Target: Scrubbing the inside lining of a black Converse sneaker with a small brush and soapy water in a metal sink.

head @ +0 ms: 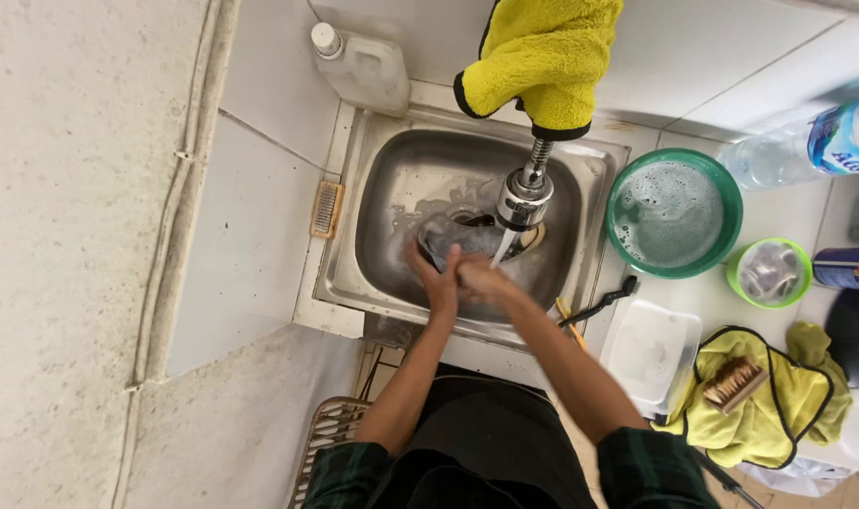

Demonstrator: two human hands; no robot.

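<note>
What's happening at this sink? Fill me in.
A person stands at a steel sink, both hands together under the tap, where water is running. The left hand and right hand hold a dark item in the stream; what it is cannot be told. A yellow cloth hangs over the tap. To the right sit a green bowl of soapy water, a small green cup, and a brush on another yellow cloth.
</note>
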